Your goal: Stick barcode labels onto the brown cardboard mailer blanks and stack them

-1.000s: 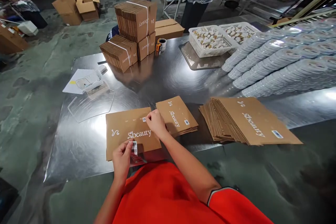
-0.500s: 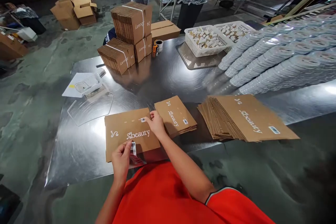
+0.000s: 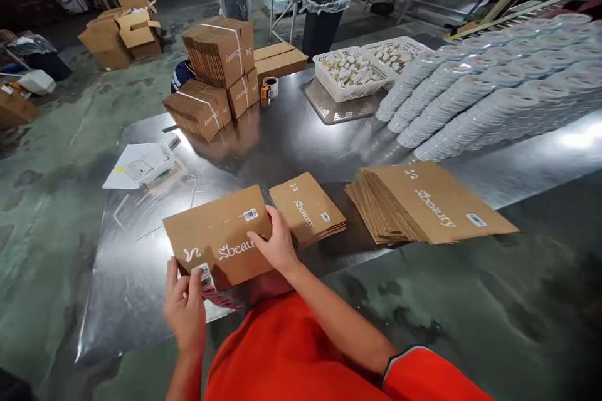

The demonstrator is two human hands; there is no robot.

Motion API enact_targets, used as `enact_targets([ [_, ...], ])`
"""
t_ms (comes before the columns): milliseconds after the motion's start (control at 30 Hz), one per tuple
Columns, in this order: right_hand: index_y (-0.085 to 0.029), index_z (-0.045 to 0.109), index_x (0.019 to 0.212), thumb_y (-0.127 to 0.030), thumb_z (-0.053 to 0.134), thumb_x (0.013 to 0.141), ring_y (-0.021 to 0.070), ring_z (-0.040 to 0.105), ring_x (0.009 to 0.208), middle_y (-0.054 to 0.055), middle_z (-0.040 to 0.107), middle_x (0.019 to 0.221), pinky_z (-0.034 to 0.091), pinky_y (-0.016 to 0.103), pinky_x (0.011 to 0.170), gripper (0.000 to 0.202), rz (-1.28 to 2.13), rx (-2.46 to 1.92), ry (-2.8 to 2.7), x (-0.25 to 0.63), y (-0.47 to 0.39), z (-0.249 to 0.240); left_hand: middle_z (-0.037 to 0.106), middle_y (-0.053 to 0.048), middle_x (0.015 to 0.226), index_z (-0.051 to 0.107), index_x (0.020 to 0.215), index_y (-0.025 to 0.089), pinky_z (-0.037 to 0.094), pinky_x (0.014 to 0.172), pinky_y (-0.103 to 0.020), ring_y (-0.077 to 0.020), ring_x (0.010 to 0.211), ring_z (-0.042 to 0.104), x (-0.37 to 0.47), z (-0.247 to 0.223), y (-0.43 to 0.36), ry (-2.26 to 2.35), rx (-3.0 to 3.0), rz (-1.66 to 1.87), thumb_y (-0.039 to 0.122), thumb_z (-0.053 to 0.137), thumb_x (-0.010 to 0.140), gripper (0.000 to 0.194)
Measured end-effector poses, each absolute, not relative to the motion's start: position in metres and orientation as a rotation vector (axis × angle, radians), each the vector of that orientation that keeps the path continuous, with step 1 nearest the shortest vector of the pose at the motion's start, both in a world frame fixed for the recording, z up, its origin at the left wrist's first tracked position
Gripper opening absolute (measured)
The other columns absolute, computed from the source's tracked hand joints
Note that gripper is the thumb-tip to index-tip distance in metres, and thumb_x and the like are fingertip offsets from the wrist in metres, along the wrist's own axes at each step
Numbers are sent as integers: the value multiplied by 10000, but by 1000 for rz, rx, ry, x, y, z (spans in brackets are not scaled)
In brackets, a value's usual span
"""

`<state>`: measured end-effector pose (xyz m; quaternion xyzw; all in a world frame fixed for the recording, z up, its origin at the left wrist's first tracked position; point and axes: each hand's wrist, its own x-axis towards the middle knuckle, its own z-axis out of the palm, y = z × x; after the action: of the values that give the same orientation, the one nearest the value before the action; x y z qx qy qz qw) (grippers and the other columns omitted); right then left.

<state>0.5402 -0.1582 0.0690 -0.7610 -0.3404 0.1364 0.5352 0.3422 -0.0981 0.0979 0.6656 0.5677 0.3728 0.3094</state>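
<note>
A flat cardboard box printed with white "beauty" lettering lies at a slant before me, a barcode sticker near its top right. My right hand grips its right edge, thumb on the face and fingers at the side. At the lower left corner, my left hand has its fingers against the box edge and holds a strip of barcode labels, whose reddish tail dangles below. Right of the box sits a small stack of flat boxes, the top one bearing a barcode sticker.
A larger fanned stack of flat boxes lies at the table's right front edge. Beyond are rows of stacked clear lids, white baskets, a tape roll and strapped box bundles. Papers lie left on the metal table.
My right hand has left the barcode sticker, now stuck on the box, and grips the right edge. My left hand has moved left with the label strip. The box has turned and shifted left.
</note>
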Motion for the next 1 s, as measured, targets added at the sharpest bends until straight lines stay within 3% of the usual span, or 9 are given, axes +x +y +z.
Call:
enact_targets([
  [100,-208,373,1273,-362,631,760,214,583,1044,102,581,1163,481,376,918,594,365,-1523,-592,572,-172,77,558,-105,1343,577,569,171,366,1061,-402,-281,1263,490,351,130,-116,1306,1824,1228,258,608,799,248],
  [200,-188,306,1267,-365,512,819,193,581,1051,122,563,1193,479,368,908,525,147,-1628,-76,617,-187,54,660,-94,1185,600,570,159,464,929,-356,-240,1067,620,357,144,-123,1198,1761,1293,248,603,806,252],
  [267,-130,319,1251,-334,511,789,231,537,1122,185,517,1233,455,401,936,541,125,-1849,274,636,-197,28,707,-74,1024,649,616,158,491,824,-302,-200,927,650,360,139,-124,1253,1661,1215,300,590,818,254],
  [367,-31,405,1181,-294,618,667,377,403,1236,319,419,1268,358,540,993,615,218,-2010,459,629,-206,-2,703,-33,785,687,661,159,483,681,-247,-159,741,627,364,122,-127,1355,1531,1054,381,604,799,274],
  [433,-51,468,1128,-295,625,656,387,373,1248,302,425,1268,332,547,1008,554,255,-2017,366,604,-208,-1,669,-15,690,681,641,157,462,624,-231,-136,653,583,368,114,-131,1348,1503,990,401,615,787,292],
  [567,-168,553,1054,-372,528,791,224,555,1010,111,590,1072,448,375,904,334,663,-1674,-447,543,-200,54,618,-3,645,632,590,155,441,613,-219,-117,624,539,380,109,-139,1276,1510,983,402,602,800,326],
  [633,-198,569,1054,-334,585,771,172,581,913,54,611,998,475,306,832,315,925,-1430,-751,520,-192,87,587,6,615,603,571,157,430,592,-212,-110,604,523,385,110,-140,1245,1505,948,405,606,799,337],
  [833,-195,574,945,-232,534,804,129,596,823,18,617,900,490,257,768,151,1053,-1329,-776,500,-183,120,662,-36,978,621,1004,199,478,783,-236,-149,902,605,383,113,-140,1024,1341,797,402,588,825,273],
  [1000,-192,593,928,-266,537,827,124,589,779,10,621,856,486,249,730,137,1088,-1365,-812,502,-185,111,576,7,709,577,746,172,448,650,-208,-114,674,523,379,109,-141,1055,1403,752,416,576,826,256],
])
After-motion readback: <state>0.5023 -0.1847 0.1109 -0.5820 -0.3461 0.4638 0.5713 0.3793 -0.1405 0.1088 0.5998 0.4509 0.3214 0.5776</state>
